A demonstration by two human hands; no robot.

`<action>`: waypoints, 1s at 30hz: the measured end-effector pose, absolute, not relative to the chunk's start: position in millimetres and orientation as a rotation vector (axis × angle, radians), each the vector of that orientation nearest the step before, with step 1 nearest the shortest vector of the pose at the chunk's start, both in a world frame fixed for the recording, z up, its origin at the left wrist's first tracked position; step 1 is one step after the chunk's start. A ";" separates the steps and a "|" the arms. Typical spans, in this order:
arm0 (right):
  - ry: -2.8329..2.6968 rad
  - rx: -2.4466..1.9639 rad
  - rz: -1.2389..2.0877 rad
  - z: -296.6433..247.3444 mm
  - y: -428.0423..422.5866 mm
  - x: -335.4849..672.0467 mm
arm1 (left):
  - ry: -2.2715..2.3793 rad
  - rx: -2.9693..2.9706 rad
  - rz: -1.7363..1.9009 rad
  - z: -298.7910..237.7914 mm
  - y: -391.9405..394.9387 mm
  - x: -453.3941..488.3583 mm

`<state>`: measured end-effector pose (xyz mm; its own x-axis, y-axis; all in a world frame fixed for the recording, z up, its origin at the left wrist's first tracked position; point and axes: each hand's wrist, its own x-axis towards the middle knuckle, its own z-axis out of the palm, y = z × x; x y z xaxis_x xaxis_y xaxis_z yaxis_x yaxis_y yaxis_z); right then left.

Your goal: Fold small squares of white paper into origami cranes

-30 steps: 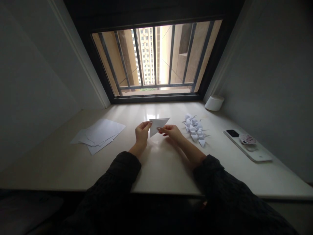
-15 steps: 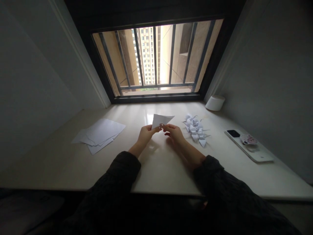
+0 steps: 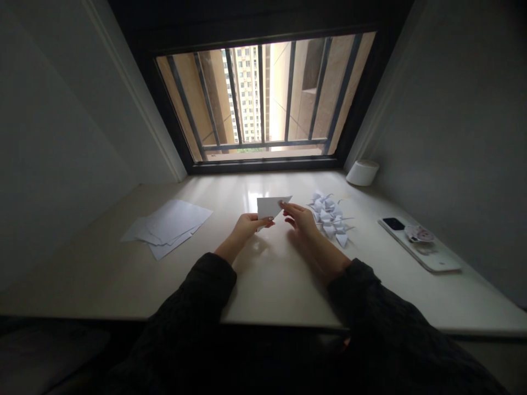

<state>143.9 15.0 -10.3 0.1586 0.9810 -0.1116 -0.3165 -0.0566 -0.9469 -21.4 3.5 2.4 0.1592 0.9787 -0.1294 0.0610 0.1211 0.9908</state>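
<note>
Quick look at my desk setup here. The folded paper triangle (image 3: 269,207) is held up a bit above the tabletop (image 3: 272,291), not lying flat, probably so both hands can get at it from either side. The left hand (image 3: 248,227) has it pinched along the lower edge, thumb on top and fingers behind, a narrow grip that seems to be doing the actual holding. The right hand (image 3: 300,219) is more relaxed, sitting just right of the paper with its fingers loosely curled and the fingertips (image 3: 284,204) right at the pointy end. Can't tell if it's really gripping or just touching the tip.

Everything else is spread out around that triangle. To the left of it is a loose stack of white paper sheets (image 3: 168,227), and just to the right is a heap of small folded paper cranes (image 3: 329,216), bunched together, which looks like it keeps the middle free for the hands. Farther right, a white phone (image 3: 418,244) lies with its camera bump up, and a small white cylindrical container (image 3: 362,173) sits back in the corner. Straight ahead past the triangle is a barred window (image 3: 263,99), which gives most of the light.
</note>
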 end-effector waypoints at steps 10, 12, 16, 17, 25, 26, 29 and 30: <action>-0.832 -1.174 1.111 -6.5 21.6 157.1 | 1.191 1.276 0.957 1.6 4.0 -23.2; -0.828 -1.192 1.082 -5.9 21.2 157.2 | 1.203 1.291 0.948 0.5 5.3 -24.1; -0.834 -1.210 1.042 -5.1 20.8 158.0 | 1.220 1.304 0.957 -1.0 6.8 -25.7; -0.839 -1.204 1.035 -5.0 20.7 158.0 | 1.221 1.310 0.961 -1.1 6.9 -26.1; -0.942 -1.138 0.924 -1.0 18.0 152.6 | 1.234 1.403 1.053 -1.5 8.5 -30.9; -0.983 -1.126 0.894 -0.5 17.7 152.1 | 1.245 1.454 1.073 -1.5 8.9 -32.0; -1.187 -1.153 0.840 -1.3 16.6 152.0 | 1.366 1.696 1.099 0.7 8.1 -35.7; -1.267 -1.174 0.845 -2.5 15.9 152.3 | 1.431 1.777 1.107 2.2 7.1 -36.9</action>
<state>152.3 15.9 -2.5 0.1564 0.9535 0.2575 0.1286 0.2389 -0.9625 -36.9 7.1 2.2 0.0724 0.9690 0.2361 0.4718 -0.2419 0.8479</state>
